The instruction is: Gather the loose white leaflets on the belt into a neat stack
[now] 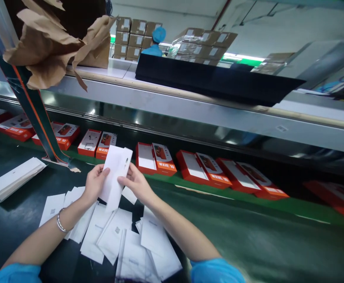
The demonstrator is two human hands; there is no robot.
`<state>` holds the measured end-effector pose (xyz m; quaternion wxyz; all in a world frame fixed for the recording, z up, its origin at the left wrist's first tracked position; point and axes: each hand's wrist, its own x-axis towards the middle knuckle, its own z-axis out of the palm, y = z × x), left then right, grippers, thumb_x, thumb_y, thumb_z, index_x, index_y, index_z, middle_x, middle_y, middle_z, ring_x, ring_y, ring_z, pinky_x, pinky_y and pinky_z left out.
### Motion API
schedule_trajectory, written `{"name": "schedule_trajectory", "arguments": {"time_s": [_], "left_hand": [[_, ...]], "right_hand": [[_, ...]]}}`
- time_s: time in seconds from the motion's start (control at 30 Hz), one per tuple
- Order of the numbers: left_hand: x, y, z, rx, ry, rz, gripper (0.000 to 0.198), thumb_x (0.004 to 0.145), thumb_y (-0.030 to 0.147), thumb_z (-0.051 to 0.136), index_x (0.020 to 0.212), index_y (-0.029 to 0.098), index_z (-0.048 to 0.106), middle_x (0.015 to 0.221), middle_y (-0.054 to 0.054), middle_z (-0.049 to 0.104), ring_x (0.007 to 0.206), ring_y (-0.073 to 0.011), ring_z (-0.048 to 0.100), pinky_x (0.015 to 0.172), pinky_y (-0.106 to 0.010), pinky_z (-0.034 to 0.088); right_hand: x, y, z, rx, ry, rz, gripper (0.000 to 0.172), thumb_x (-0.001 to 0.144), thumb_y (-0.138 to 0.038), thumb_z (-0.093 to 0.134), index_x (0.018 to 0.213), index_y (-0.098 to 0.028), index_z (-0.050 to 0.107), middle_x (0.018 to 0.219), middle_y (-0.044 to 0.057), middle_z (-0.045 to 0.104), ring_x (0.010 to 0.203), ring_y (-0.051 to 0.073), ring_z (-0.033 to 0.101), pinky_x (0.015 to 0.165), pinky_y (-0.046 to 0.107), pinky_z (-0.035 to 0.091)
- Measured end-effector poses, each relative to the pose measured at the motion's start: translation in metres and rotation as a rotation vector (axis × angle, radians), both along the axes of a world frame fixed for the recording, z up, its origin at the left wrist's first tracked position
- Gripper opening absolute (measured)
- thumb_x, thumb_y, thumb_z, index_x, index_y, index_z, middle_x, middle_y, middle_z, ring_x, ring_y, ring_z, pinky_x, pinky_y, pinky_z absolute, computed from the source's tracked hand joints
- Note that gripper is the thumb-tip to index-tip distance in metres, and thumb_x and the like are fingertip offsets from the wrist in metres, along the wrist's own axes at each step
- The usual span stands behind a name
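Between both hands I hold a few white printed leaflets (114, 173), raised over the dark green worktop. My left hand (95, 181) pinches their left edge, thumb on top. On the right edge, my right hand (136, 184) grips them with its thumb across the face. A small dark print mark shows near their upper right corner. Below lie many loose white leaflets (157, 236), overlapping in a spread pile, some with a square code. Just beyond the hands, an open red-orange box (145, 159) sits beside its printed lid (163, 159).
Several red-orange boxes line the green conveyor (219, 192). A stack of white leaflets (14, 179) lies at left, near a green post (39, 110). Above runs a shelf edge (172, 92) carrying torn brown paper (48, 47) and a black panel (213, 78). A person (157, 41) stands beyond.
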<state>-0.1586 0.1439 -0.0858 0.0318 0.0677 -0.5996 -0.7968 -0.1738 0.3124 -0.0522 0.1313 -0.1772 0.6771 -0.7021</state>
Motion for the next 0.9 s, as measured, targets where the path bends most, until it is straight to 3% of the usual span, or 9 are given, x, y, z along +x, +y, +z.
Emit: {"name": "schedule_trajectory", "arguments": {"time_s": [0.07,0.13,0.2,0.3,0.37,0.57,0.77,0.9], "left_hand": [[0.005,0.001,0.002,-0.044,0.006,0.002,0.047,0.067,0.05,0.068,0.086,0.008,0.058,0.079,-0.006,0.06,0.068,-0.0115,0.052,0.061,-0.021,0.043],[0.011,0.003,0.006,-0.063,0.033,-0.025,0.046,0.069,0.051,0.067,0.082,0.008,0.058,0.075,-0.005,0.058,0.067,-0.0116,0.052,0.063,-0.022,0.045],[0.018,0.005,0.01,-0.095,0.067,-0.052,0.044,0.071,0.051,0.065,0.082,0.009,0.057,0.073,-0.004,0.058,0.066,-0.0114,0.053,0.063,-0.022,0.046],[0.026,0.006,0.014,-0.189,0.091,-0.041,0.041,0.074,0.051,0.062,0.081,0.011,0.057,0.068,-0.002,0.056,0.06,-0.0093,0.05,0.056,-0.019,0.043],[0.027,0.005,0.013,-0.178,0.08,-0.05,0.041,0.073,0.051,0.064,0.08,0.011,0.057,0.07,-0.003,0.056,0.061,-0.0099,0.051,0.058,-0.02,0.044],[0.025,0.007,0.012,0.14,0.004,-0.104,0.043,0.062,0.047,0.074,0.074,0.011,0.053,0.071,-0.004,0.059,0.063,-0.0127,0.055,0.06,-0.025,0.05],[0.024,0.007,0.013,0.073,0.033,-0.099,0.041,0.066,0.045,0.072,0.078,0.009,0.058,0.075,-0.006,0.061,0.067,-0.0145,0.058,0.064,-0.026,0.051],[0.024,0.006,0.016,0.143,-0.004,-0.1,0.044,0.06,0.046,0.076,0.073,0.009,0.057,0.071,-0.005,0.06,0.063,-0.0129,0.057,0.06,-0.023,0.05]], "right_hand": [[0.001,-0.006,-0.012,-0.068,0.022,-0.005,0.07,0.075,-0.042,0.064,0.131,-0.015,0.033,0.124,0.014,0.048,0.109,0.022,0.053,0.096,0.039,0.045],[0.0,-0.009,-0.018,-0.057,0.137,-0.103,0.071,0.081,-0.04,0.058,0.139,-0.016,0.025,0.13,0.013,0.043,0.114,0.02,0.049,0.1,0.036,0.041],[0.0,-0.01,-0.021,0.053,0.237,-0.205,0.083,0.082,-0.041,0.057,0.146,-0.018,0.01,0.137,0.012,0.033,0.123,0.02,0.041,0.106,0.035,0.035],[0.002,-0.011,-0.022,0.243,0.297,-0.307,0.099,0.074,-0.046,0.066,0.148,-0.019,0.006,0.138,0.011,0.03,0.128,0.021,0.034,0.109,0.034,0.031],[0.003,-0.011,-0.023,0.271,0.304,-0.318,0.104,0.068,-0.046,0.07,0.148,-0.018,0.01,0.137,0.011,0.031,0.127,0.022,0.034,0.109,0.034,0.031],[0.003,-0.006,-0.016,0.218,0.259,-0.269,0.099,0.068,-0.043,0.069,0.147,-0.014,0.017,0.133,0.012,0.037,0.125,0.023,0.037,0.108,0.036,0.032],[0.006,-0.002,-0.002,0.344,0.29,-0.225,0.099,0.07,-0.049,0.067,0.147,-0.017,0.014,0.127,0.011,0.041,0.118,0.021,0.042,0.103,0.034,0.036],[0.007,-0.003,0.001,0.366,0.321,-0.214,0.097,0.071,-0.045,0.066,0.148,-0.017,0.012,0.131,0.011,0.038,0.12,0.021,0.04,0.105,0.033,0.034]]}}
